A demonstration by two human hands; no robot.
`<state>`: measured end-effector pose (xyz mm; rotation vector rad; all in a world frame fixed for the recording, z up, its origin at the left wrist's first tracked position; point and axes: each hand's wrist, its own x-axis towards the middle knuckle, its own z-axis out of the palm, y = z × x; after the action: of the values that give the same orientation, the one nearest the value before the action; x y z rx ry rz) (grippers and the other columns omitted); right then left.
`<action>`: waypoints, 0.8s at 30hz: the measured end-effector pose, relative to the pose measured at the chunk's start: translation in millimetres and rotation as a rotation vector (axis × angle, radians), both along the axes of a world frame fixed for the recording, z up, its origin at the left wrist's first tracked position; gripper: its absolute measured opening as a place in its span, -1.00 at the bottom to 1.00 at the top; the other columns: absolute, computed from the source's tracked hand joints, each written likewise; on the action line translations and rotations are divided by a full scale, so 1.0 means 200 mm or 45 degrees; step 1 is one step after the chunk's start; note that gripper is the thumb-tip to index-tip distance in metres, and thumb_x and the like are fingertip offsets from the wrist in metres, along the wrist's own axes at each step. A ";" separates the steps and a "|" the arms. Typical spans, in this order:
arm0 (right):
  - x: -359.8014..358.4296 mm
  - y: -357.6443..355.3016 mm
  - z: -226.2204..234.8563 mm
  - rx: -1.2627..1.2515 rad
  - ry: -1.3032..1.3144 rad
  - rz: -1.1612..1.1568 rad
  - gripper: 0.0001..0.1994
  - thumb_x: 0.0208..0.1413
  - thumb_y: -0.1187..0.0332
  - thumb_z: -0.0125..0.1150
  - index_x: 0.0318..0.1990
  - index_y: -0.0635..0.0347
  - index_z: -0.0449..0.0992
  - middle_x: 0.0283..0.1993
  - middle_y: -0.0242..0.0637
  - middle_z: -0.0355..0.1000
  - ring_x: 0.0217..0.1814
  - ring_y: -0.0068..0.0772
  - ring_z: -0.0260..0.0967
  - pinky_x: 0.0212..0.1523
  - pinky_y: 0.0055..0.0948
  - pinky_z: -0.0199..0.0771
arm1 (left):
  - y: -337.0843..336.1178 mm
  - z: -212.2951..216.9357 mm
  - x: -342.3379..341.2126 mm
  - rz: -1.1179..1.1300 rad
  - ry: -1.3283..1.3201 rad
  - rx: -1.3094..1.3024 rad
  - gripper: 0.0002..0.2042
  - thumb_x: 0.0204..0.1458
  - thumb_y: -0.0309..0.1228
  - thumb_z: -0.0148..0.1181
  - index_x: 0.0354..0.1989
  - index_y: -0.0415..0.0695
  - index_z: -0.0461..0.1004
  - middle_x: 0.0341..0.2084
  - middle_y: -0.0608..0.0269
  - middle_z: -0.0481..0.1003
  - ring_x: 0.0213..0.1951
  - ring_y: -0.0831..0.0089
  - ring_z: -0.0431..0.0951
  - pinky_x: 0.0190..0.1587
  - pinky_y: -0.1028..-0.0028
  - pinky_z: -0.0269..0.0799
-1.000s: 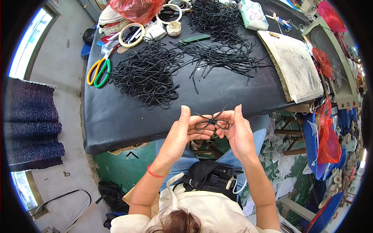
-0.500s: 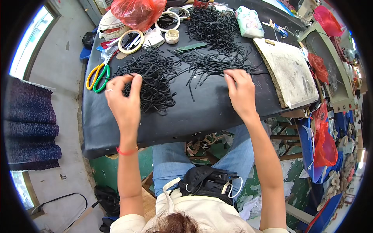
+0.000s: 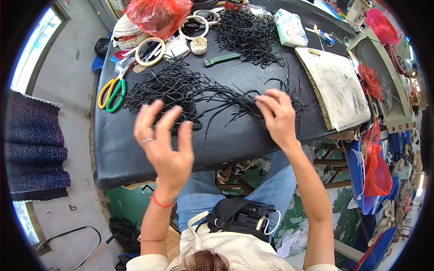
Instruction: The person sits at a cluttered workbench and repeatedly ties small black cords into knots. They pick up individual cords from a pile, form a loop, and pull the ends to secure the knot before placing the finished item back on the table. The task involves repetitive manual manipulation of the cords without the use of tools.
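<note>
My left hand (image 3: 165,144) hovers above the black tabletop (image 3: 131,153) with its fingers spread and nothing in it; a ring and a red wrist band show. Just beyond it lies a tangled pile of black looped cords (image 3: 167,88). My right hand (image 3: 278,117) reaches over a spread of straight black cords (image 3: 230,101), its fingertips pinched on one of them. A second heap of black cords (image 3: 251,34) lies at the back of the table.
Scissors with yellow and green handles (image 3: 110,92) lie at the left. Tape rolls (image 3: 150,50), a red plastic bag (image 3: 158,16), a green tool (image 3: 221,59) and a soft packet (image 3: 290,27) sit at the back. A white-topped board (image 3: 337,88) overhangs the right edge.
Both hands held a looped cord together at the table's front edge. The left hand went out to the left pile and has come back open. The right hand has moved onto the straight cords.
</note>
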<state>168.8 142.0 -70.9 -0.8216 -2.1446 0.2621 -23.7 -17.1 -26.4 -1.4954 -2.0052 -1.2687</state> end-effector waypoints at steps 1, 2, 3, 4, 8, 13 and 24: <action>-0.01 0.01 0.03 -0.055 0.111 -0.033 -0.83 -0.10 0.50 0.22 -0.29 0.10 0.54 -0.25 -0.31 0.37 -0.24 -0.33 0.30 -0.24 -0.40 0.29 | 0.00 0.00 0.05 -0.092 0.027 -0.017 -0.78 -0.04 -0.46 0.19 -0.19 -0.21 0.46 -0.05 0.10 0.33 0.04 0.20 0.27 0.07 0.30 0.18; -0.02 0.02 0.08 -0.010 0.170 -0.084 -0.84 -0.10 0.51 0.24 -0.30 0.11 0.56 -0.26 -0.29 0.37 -0.26 -0.34 0.29 -0.30 -0.45 0.32 | 0.00 0.01 0.09 -0.254 -0.126 -0.060 -0.79 0.00 -0.45 0.16 -0.19 -0.23 0.46 -0.10 0.11 0.36 -0.02 0.22 0.33 0.03 0.33 0.23; -0.03 0.01 0.14 0.014 0.225 -0.101 -0.83 -0.09 0.50 0.24 -0.28 0.10 0.56 -0.25 -0.29 0.37 -0.26 -0.33 0.29 -0.30 -0.46 0.32 | 0.00 0.01 0.14 -0.415 -0.280 -0.104 -0.80 0.03 -0.44 0.12 -0.19 -0.25 0.46 -0.15 0.12 0.40 -0.08 0.24 0.39 0.00 0.35 0.28; -0.07 -0.02 0.20 -0.010 0.268 -0.032 -0.81 -0.11 0.52 0.24 -0.28 0.11 0.56 -0.25 -0.29 0.37 -0.27 -0.33 0.28 -0.30 -0.45 0.31 | 0.01 -0.02 0.17 -0.595 -0.746 -0.196 -0.80 0.07 -0.42 0.08 -0.18 -0.26 0.46 -0.20 0.13 0.43 -0.15 0.30 0.43 -0.05 0.40 0.33; -0.05 -0.23 0.26 0.359 0.033 0.232 -0.76 -0.22 0.50 0.23 -0.30 0.08 0.56 -0.23 -0.35 0.37 -0.23 -0.36 0.26 -0.23 -0.39 0.26 | 0.10 0.04 0.22 -0.973 -2.640 -0.524 -0.77 0.13 -0.35 0.00 -0.15 -0.24 0.45 -0.30 0.21 0.48 -0.27 0.49 0.50 -0.14 0.51 0.40; 0.03 -0.48 0.17 0.296 -0.156 0.288 -0.71 -0.19 0.41 0.22 -0.20 0.09 0.53 -0.08 -0.31 0.35 -0.06 -0.28 0.25 -0.07 -0.31 0.17 | 0.06 -0.07 0.17 -1.013 -2.342 -0.533 -0.78 0.10 -0.35 0.06 -0.18 -0.22 0.45 -0.41 0.30 0.50 -0.34 0.60 0.50 -0.22 0.56 0.43; 0.08 -0.36 0.37 0.027 -0.252 0.467 -0.80 -0.20 0.49 0.27 -0.33 0.16 0.50 -0.40 -0.35 0.38 -0.24 -0.32 0.38 0.03 -0.17 0.27 | -0.14 0.03 0.05 -1.113 -1.995 -0.821 -0.81 0.09 -0.43 0.07 -0.21 -0.30 0.47 -0.43 0.23 0.50 -0.42 0.61 0.48 -0.32 0.62 0.45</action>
<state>184.0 69.6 3.8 -0.4516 -2.4752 0.3568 -12.8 -44.7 -20.3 -2.0193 -2.8622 -3.0673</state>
